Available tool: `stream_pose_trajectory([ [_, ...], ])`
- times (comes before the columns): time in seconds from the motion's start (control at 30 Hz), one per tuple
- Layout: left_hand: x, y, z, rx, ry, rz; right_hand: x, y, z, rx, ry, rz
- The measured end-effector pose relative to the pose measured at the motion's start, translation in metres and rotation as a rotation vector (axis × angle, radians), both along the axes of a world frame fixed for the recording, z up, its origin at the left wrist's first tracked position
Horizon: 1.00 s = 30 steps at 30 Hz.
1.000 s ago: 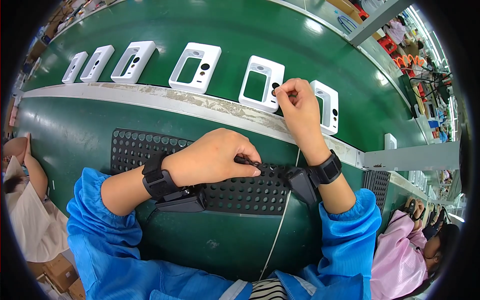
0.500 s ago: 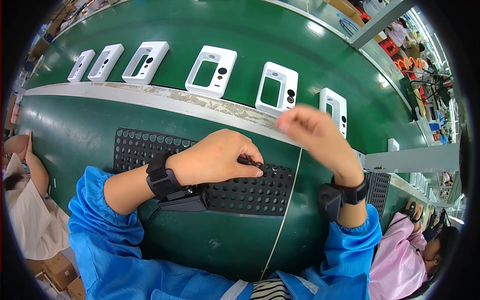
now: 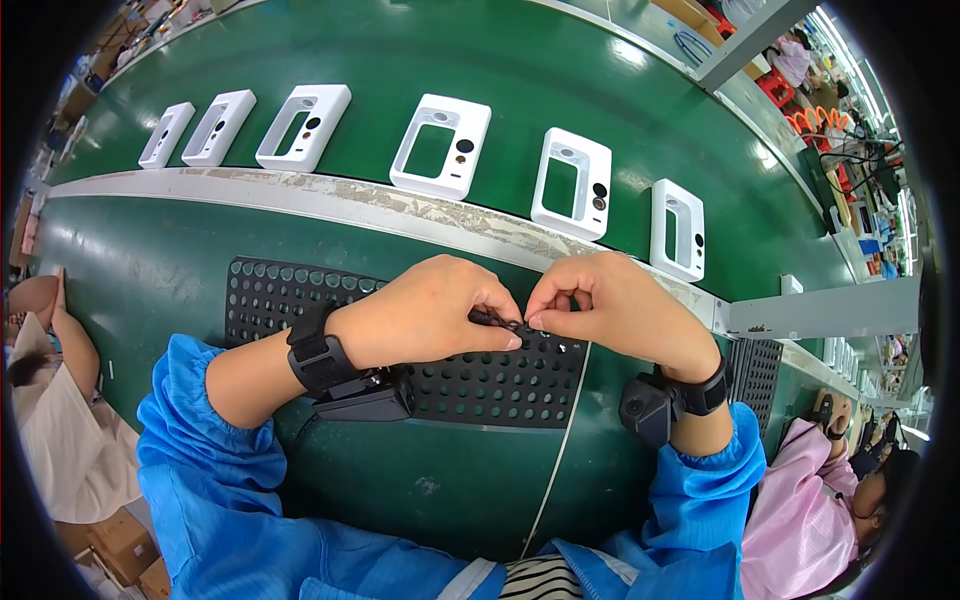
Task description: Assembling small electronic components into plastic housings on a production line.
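Note:
My left hand [image 3: 425,312] is closed over the perforated black mat, a small black cord-like piece [image 3: 497,320] pinched between its thumb and fingers. Part of that piece is hidden by the fingers. Thumb and forefinger of my right hand [image 3: 605,308] are pressed together right beside the piece's free end; what they grip is too small to make out. Under both hands lies the black mat [image 3: 500,395] with rows of round holes. A few small shiny bits [image 3: 548,340] show on it near the right fingertips.
Several white housings [image 3: 440,147] with rectangular openings stand in a row on the green conveyor belt [image 3: 480,60], behind a worn pale rail [image 3: 330,188]. A metal post [image 3: 820,316] juts in at the right. People sit at both sides: a pink sleeve [image 3: 800,490], a bare arm [image 3: 72,325].
My right hand has come down and left to meet the fingers of my left hand, which has barely moved. The white housings have shifted to the right along the belt.

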<state>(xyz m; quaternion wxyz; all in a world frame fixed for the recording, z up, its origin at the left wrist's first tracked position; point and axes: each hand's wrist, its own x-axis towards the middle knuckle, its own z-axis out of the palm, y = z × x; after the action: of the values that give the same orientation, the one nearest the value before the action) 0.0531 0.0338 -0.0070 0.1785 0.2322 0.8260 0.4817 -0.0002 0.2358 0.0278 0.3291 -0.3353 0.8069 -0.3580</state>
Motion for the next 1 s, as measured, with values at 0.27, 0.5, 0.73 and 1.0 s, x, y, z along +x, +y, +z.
stream_pose_trajectory([
  [0.27, -0.0004, -0.0005, -0.001, -0.012, 0.025, -0.007, 0.0, -0.0008, -0.0008, 0.0, 0.035, 0.018],
  [0.5, -0.0004, -0.0012, -0.0018, 0.015, 0.014, 0.0, 0.001, -0.0024, 0.0007, 0.012, 0.043, 0.01],
  [0.73, -0.0004, -0.0015, -0.0026, -0.005, 0.034, 0.001, 0.0005, -0.0018, -0.0022, 0.004, 0.078, 0.025],
  [1.0, -0.0001, -0.0009, -0.0013, -0.002, 0.014, 0.007, 0.0007, -0.0021, -0.0027, -0.003, 0.102, 0.031],
])
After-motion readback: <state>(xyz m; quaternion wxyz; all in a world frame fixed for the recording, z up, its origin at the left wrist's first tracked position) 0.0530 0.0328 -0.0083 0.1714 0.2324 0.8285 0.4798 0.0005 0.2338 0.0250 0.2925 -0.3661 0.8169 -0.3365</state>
